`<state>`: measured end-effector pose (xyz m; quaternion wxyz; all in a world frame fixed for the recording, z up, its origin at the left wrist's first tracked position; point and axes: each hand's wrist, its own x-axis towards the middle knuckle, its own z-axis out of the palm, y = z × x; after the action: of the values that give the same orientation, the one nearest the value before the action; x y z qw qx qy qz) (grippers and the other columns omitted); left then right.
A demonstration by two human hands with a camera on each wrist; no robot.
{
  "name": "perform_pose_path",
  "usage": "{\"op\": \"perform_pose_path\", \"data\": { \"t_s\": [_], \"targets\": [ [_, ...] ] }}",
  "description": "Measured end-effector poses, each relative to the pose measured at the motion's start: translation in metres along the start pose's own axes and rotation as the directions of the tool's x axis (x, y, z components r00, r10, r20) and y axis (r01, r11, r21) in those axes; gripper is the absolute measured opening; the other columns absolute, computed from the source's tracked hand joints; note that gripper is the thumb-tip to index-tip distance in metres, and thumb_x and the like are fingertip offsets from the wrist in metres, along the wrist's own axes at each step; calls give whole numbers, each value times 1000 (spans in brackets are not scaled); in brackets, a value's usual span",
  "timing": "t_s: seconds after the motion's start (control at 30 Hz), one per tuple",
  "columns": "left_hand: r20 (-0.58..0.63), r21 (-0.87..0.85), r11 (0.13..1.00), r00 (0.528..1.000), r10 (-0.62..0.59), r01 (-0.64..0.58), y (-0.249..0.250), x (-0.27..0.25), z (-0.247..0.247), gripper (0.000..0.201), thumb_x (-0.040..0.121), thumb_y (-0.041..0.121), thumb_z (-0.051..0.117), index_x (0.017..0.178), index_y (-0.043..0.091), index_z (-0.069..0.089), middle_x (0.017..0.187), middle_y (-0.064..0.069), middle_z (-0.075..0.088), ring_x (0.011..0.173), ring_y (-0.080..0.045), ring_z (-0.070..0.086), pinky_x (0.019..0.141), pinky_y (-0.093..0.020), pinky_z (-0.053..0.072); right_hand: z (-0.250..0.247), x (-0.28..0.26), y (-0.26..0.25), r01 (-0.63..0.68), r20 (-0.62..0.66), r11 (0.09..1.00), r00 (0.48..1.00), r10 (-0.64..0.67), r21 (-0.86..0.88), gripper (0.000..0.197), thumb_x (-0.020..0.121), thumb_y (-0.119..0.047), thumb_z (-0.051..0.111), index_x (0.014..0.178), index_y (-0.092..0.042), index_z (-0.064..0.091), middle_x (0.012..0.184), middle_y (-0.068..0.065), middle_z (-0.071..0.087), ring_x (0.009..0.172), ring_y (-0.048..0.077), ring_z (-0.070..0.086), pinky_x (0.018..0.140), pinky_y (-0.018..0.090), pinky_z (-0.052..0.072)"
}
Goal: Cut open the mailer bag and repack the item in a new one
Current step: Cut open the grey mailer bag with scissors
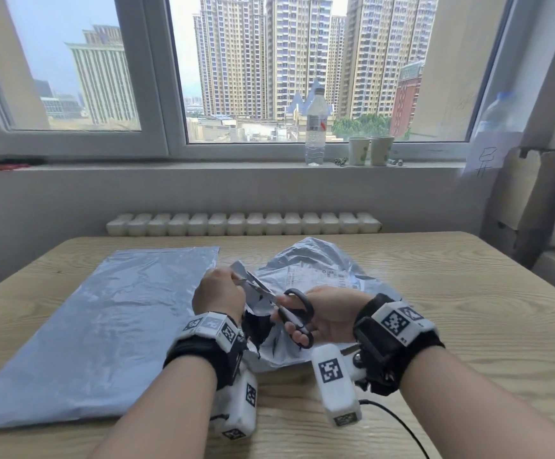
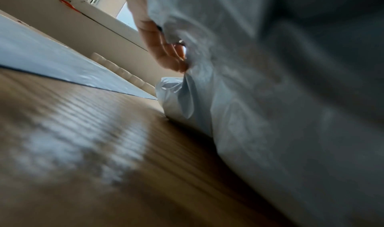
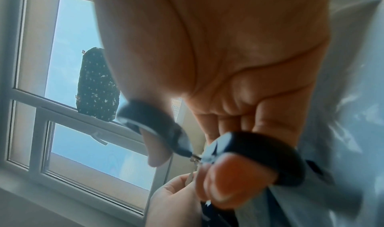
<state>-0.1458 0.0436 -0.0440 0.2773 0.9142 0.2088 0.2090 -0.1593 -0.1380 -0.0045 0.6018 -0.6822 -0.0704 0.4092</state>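
A crumpled grey mailer bag (image 1: 316, 270) with a shipping label lies at the table's middle, its near edge slit and showing a dark inside (image 1: 258, 329). My left hand (image 1: 218, 291) pinches the cut flap of this bag; the same pinch shows in the left wrist view on the mailer bag (image 2: 259, 82) under my left hand (image 2: 164, 49). My right hand (image 1: 325, 313) holds black-handled scissors (image 1: 294, 309), blades pointing left into the slit. In the right wrist view my fingers pass through the scissors (image 3: 249, 146) handles. A flat new grey mailer (image 1: 97, 326) lies to the left.
The wooden table (image 1: 468, 293) stretches bare to the right. On the windowsill stand a water bottle (image 1: 316, 127) and two paper cups (image 1: 370, 150). A radiator (image 1: 243, 223) runs behind the table. Cardboard boxes (image 1: 534, 207) stand at right. A black cable (image 1: 402, 425) trails from my right wrist.
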Motion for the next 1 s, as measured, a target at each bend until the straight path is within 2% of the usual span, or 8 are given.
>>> {"op": "perform_pose_path", "data": {
  "t_s": [0.07, 0.2, 0.4, 0.6, 0.67, 0.73, 0.87, 1.0],
  "targets": [
    [-3, -7, 1000, 1000, 21, -21, 0, 0, -1, 20, 87, 11, 54, 98, 18, 70, 110, -8, 63, 97, -27, 62, 77, -30, 45, 3, 4, 0, 4, -6, 1000, 1000, -4, 10, 37, 92, -38, 57, 106, -4, 56, 65, 3, 53, 47, 7, 52, 46, 15, 48],
    [12, -33, 999, 999, 31, -31, 0, -2, -3, 22, 85, 9, 54, 100, 15, 68, 104, -8, 68, 96, -27, 62, 73, -27, 42, 12, 12, -2, 8, -30, 999, 1000, -7, 32, 37, 91, -40, 58, 103, -5, 56, 65, 3, 52, 46, 7, 51, 45, 15, 47],
    [34, -56, 998, 999, 39, -38, 2, -4, -9, 22, 81, 11, 54, 97, 15, 69, 99, -8, 69, 92, -27, 62, 71, -25, 41, 23, 21, -3, 76, -101, 995, 992, -70, 62, 32, 94, -37, 56, 91, -6, 57, 63, 3, 51, 51, 11, 47, 44, 15, 47],
    [54, -62, 996, 997, 63, -60, 2, -5, -13, 23, 79, 9, 55, 96, 14, 69, 97, -8, 69, 80, -20, 54, 69, -24, 40, 32, 30, -6, 133, -138, 987, 983, -120, 94, 30, 97, -27, 54, 74, -7, 54, 53, 1, 49, 39, 7, 42, 38, 13, 39],
    [54, -60, 997, 997, 61, -58, 0, -4, -13, 23, 79, 8, 55, 95, 14, 69, 97, -8, 69, 79, -20, 53, 68, -24, 39, 32, 34, -5, 188, -191, 980, 967, -171, 73, 26, 95, -21, 58, 76, -3, 58, 47, -1, 53, 38, 7, 44, 38, 14, 39],
    [56, -65, 997, 997, 54, -50, -1, -3, -14, 23, 80, 7, 54, 96, 13, 69, 99, -9, 69, 81, -21, 54, 69, -24, 39, 31, 36, -4, 207, -207, 977, 959, -193, 47, 24, 93, -21, 60, 80, -1, 59, 50, 1, 54, 38, 8, 47, 39, 16, 41],
    [76, -65, 996, 995, 70, -65, -2, -2, -13, 21, 80, 7, 55, 96, 14, 68, 99, -6, 69, 81, -17, 51, 70, -23, 38, 33, 35, -10, 143, -165, 988, 978, -131, 63, 31, 94, -33, 57, 85, -3, 57, 61, 6, 53, 43, 10, 49, 41, 17, 45],
    [70, -64, 996, 995, 66, -61, -5, -2, -12, 20, 79, 6, 54, 93, 14, 66, 97, -7, 68, 79, -18, 50, 69, -24, 37, 28, 36, -14, 173, -202, 983, 967, -157, 65, 29, 94, -28, 57, 87, 0, 58, 61, 5, 53, 41, 8, 49, 43, 14, 43]
  ]
}}
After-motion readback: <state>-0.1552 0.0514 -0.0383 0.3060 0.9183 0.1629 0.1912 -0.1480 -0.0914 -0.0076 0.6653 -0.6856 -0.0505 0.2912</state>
